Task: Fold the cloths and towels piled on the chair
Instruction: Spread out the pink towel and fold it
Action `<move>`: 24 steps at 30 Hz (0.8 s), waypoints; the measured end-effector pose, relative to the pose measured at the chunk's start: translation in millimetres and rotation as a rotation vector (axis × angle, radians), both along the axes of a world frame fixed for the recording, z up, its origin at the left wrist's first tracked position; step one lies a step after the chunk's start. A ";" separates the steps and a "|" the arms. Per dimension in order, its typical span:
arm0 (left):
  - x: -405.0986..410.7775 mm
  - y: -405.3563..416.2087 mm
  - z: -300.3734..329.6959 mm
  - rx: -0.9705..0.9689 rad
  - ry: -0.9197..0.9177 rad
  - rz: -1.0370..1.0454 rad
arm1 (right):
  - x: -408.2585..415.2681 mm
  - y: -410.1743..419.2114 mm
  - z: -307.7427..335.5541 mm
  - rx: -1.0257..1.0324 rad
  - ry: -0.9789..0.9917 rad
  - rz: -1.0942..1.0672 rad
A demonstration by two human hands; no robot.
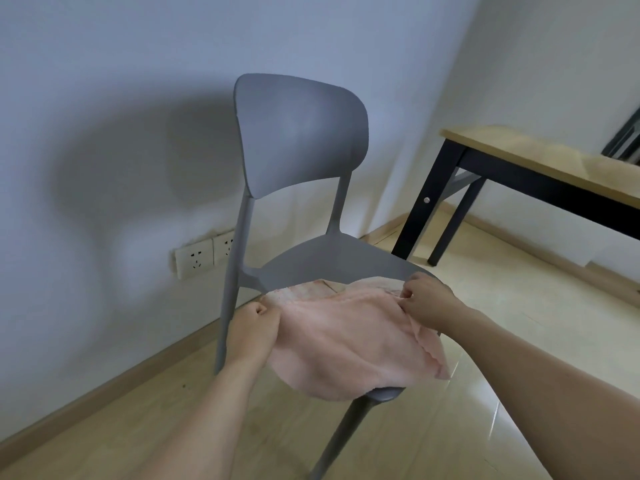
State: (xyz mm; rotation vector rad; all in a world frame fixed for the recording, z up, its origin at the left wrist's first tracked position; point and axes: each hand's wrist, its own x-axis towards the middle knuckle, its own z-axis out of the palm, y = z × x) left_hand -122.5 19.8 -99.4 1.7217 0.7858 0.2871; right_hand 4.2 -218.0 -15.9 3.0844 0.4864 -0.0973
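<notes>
A pale pink towel [343, 337] lies spread over the front of the grey plastic chair's seat [332, 261]. Its front and right edges hang over the seat rim. My left hand [251, 332] grips the towel's left edge with curled fingers. At the towel's far right corner, my right hand [431, 301] pinches the cloth. A fold shows along the far edge, where a second pink layer peeks out. The chair's backrest [298, 133] stands upright behind it.
A wooden table [512, 154] with black legs stands at the right, with a beige cloth [613, 168] on its top. Wall sockets [204, 254] sit low on the white wall behind the chair. Light wooden floor [519, 306] surrounds the chair.
</notes>
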 end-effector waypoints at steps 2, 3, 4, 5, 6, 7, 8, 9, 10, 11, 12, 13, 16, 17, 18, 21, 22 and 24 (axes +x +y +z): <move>-4.6 0.7 6.5 0.154 -0.075 0.039 | -3.4 -0.1 0.4 -0.017 -0.009 0.013; -7.1 0.1 11.8 0.212 -0.133 0.058 | -4.7 0.2 -0.7 0.021 0.029 0.006; -9.2 -0.7 16.9 0.250 -0.188 0.073 | -6.7 0.5 -2.1 0.063 0.075 -0.006; -11.1 -2.5 23.3 0.277 -0.239 0.082 | -8.3 1.0 -3.2 0.089 0.110 -0.014; -12.7 -4.8 29.2 0.295 -0.284 0.086 | -10.2 1.6 -3.5 0.097 0.122 -0.017; -14.1 -7.5 34.7 0.309 -0.323 0.082 | -10.6 1.7 -4.1 0.106 0.118 -0.016; -15.0 -9.9 39.4 0.321 -0.356 0.076 | -10.4 1.8 -4.5 0.127 0.102 -0.020; -15.4 -11.7 42.6 0.328 -0.377 0.073 | -10.4 2.0 -4.5 0.156 0.077 -0.028; -15.2 -12.2 44.0 0.335 -0.387 0.074 | -11.3 2.6 -3.6 0.192 0.050 -0.040; -15.1 -12.1 45.3 0.343 -0.389 0.082 | -11.8 3.1 -2.4 0.229 0.018 -0.049; -14.9 -11.6 46.7 0.352 -0.386 0.094 | -12.6 3.0 -0.2 0.253 -0.023 -0.049; -14.5 -10.8 48.0 0.361 -0.384 0.107 | -14.0 2.8 3.4 0.267 -0.065 -0.040; -14.0 -7.6 51.1 0.349 -0.349 0.106 | -24.1 1.8 23.1 0.353 -0.137 -0.004; -13.3 -5.9 49.3 0.327 -0.319 0.087 | -27.7 0.6 29.1 0.389 -0.145 0.007; -12.8 -4.4 46.7 0.304 -0.287 0.066 | -31.7 -0.8 34.2 0.416 -0.149 0.016; -16.5 -3.5 43.5 0.303 -0.238 0.050 | -44.7 -6.4 43.0 0.454 -0.154 0.045; -18.0 -4.1 46.2 0.313 -0.259 0.060 | -48.8 -8.0 44.3 0.470 -0.157 0.053; -23.1 -8.1 57.8 0.334 -0.334 0.060 | -61.3 -12.0 48.6 0.512 -0.177 0.057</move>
